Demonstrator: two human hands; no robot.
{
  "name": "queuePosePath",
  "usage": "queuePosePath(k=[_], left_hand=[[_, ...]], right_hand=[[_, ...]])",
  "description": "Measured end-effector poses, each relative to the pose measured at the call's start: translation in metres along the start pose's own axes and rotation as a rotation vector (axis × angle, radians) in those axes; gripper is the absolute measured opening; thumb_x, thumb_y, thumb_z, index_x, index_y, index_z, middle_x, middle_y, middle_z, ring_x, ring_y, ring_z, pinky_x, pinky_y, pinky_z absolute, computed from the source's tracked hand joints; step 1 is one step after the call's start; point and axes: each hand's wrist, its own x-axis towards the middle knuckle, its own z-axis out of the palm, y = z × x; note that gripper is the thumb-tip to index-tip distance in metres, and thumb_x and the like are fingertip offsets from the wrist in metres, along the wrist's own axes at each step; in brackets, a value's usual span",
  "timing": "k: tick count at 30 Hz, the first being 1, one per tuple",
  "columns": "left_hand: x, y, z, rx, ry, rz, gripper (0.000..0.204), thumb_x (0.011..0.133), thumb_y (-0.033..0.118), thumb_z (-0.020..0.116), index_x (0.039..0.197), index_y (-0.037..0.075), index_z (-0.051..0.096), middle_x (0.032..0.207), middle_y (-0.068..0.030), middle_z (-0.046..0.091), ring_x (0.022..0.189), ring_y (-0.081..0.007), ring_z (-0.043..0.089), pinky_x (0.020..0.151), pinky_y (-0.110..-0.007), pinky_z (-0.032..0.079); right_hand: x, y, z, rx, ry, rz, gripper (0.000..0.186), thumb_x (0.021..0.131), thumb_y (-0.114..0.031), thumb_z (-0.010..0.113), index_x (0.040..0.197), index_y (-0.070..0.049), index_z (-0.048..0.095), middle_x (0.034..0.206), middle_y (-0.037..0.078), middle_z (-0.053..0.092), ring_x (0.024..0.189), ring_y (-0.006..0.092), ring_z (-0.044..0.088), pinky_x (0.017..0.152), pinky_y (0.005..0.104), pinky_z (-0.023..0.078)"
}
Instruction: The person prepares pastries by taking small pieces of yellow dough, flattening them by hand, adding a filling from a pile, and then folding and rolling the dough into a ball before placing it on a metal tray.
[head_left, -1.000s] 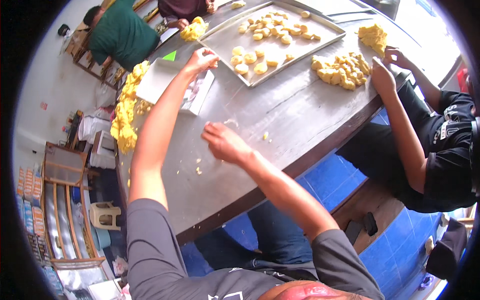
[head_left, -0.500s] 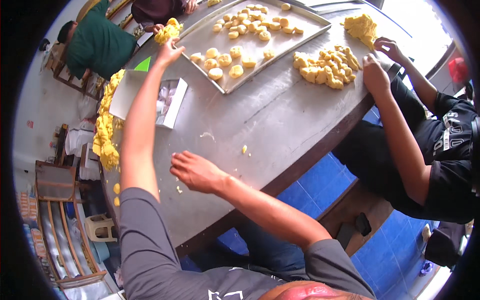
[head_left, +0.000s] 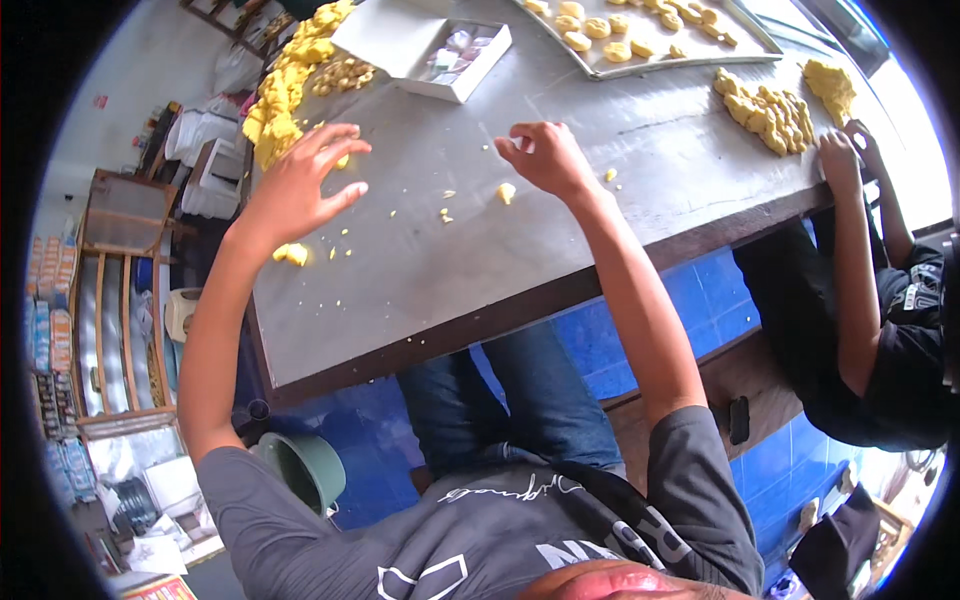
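Observation:
My left hand [head_left: 305, 188] hovers over the left side of the metal table, open with its fingers spread. Just beyond it lies a long heap of yellow dough [head_left: 278, 108], and small yellow dough pieces [head_left: 291, 254] sit below the wrist. Over the middle of the table is my right hand [head_left: 548, 160], fingers loosely curled and apart, with nothing seen in them. A small dough scrap [head_left: 506, 193] lies close to it, among scattered crumbs. Beyond and between the hands stands an open white box [head_left: 458, 88] holding small wrapped items.
A metal tray [head_left: 650, 66] of round dough pieces is at the far side. Dough lumps [head_left: 765, 112] lie at the right, near a co-worker's hands [head_left: 845, 160]. The table's near edge [head_left: 430, 338] runs before me; a green bucket [head_left: 310, 470] stands below.
The view has shifted, putting the tray higher. My left hand has come back from a yellow dough lump by the tray, now empty. My right hand has moved right, farther over the table.

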Motion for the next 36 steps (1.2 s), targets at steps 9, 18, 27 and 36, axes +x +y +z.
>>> queuePosePath(k=[9, 18, 27, 36], left_hand=[[-0.058, -0.08, -0.013, 0.063, 0.05, -0.203, 0.042, 0.077, 0.02, 0.068, 0.116, 0.007, 0.056, 0.122, -0.0132, 0.054, 0.115, -0.0322, 0.052, 0.1, -0.041, 0.04], [-0.022, -0.152, 0.041, 0.029, 0.007, -0.335, 0.038, 0.074, 0.014, 0.071, 0.109, 0.007, 0.058, 0.108, -0.0138, 0.064, 0.107, -0.0312, 0.058, 0.091, -0.042, 0.047], [-0.019, -0.191, 0.067, 0.082, -0.074, -0.475, 0.036, 0.075, 0.017, 0.071, 0.108, 0.009, 0.059, 0.108, -0.0137, 0.064, 0.106, -0.0317, 0.058, 0.09, -0.043, 0.047], [0.027, -0.169, 0.073, 0.036, -0.016, -0.31, 0.03, 0.077, 0.017, 0.069, 0.104, 0.006, 0.059, 0.102, -0.0148, 0.066, 0.1, -0.032, 0.061, 0.087, -0.042, 0.048]], right_hand=[[-0.02, -0.013, 0.017, -0.309, -0.284, -0.305, 0.044, 0.073, -0.044, 0.068, 0.098, -0.007, 0.071, 0.077, 0.018, 0.068, 0.075, 0.0341, 0.067, 0.073, 0.0406, 0.054], [-0.013, -0.002, 0.022, -0.287, -0.282, -0.225, 0.019, 0.077, -0.016, 0.053, 0.071, -0.003, 0.065, 0.069, 0.022, 0.063, 0.068, 0.0391, 0.064, 0.07, 0.0462, 0.052], [-0.023, -0.009, 0.012, -0.142, -0.222, -0.243, 0.019, 0.072, -0.018, 0.059, 0.078, -0.001, 0.066, 0.072, 0.023, 0.063, 0.073, 0.039, 0.064, 0.072, 0.0448, 0.052], [-0.013, -0.004, 0.011, -0.108, -0.376, -0.195, 0.036, 0.071, -0.014, 0.057, 0.105, -0.002, 0.065, 0.083, 0.024, 0.065, 0.083, 0.0385, 0.064, 0.079, 0.0445, 0.051]])
